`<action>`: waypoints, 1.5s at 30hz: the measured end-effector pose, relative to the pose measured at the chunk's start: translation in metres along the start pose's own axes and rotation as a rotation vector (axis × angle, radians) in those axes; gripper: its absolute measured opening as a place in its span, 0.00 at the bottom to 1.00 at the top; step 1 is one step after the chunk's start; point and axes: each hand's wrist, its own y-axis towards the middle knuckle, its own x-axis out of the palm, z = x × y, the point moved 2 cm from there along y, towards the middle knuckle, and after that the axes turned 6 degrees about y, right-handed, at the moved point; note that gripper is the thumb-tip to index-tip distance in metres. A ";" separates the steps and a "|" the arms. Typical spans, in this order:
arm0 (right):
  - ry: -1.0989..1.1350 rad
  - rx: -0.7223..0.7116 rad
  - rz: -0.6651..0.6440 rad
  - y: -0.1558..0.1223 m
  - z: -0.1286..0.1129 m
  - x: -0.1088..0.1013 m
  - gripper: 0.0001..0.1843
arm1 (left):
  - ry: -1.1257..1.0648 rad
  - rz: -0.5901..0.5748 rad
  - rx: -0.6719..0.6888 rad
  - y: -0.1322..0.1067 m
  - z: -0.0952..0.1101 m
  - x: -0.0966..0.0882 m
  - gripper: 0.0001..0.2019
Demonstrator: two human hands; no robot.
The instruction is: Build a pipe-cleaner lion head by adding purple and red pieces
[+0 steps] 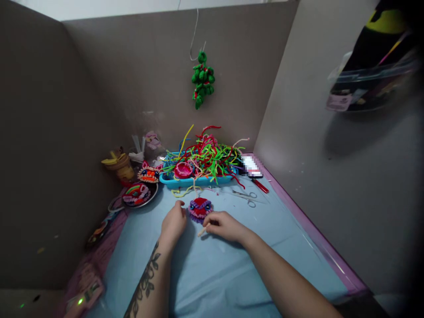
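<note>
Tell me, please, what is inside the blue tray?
A tangle of coloured fuzzy strips and a round pink piece show inside the blue tray; anything beneath them is hidden.

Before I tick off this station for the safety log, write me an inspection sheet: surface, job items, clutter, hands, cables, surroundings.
Surface: light-blue cover, creased toward the front.
Job items: red-and-purple fuzzy piece; pale strip just in front of it.
Clutter: blue tray heaped with coloured strands; scissors and red-handled tool lie in front of its right end.
Hands: left hand left of the fuzzy piece, grip unclear; right hand pinches the pale strip between its fingers.
Cables: thin pale cord on the back panel; anything else too unclear to call.
Surroundings: green ornament hanging at the back; container at right, blurred.
</note>
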 end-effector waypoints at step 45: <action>-0.191 -0.414 0.610 -0.002 -0.016 -0.002 0.09 | -1.641 -0.323 -0.051 -0.024 0.055 0.037 0.09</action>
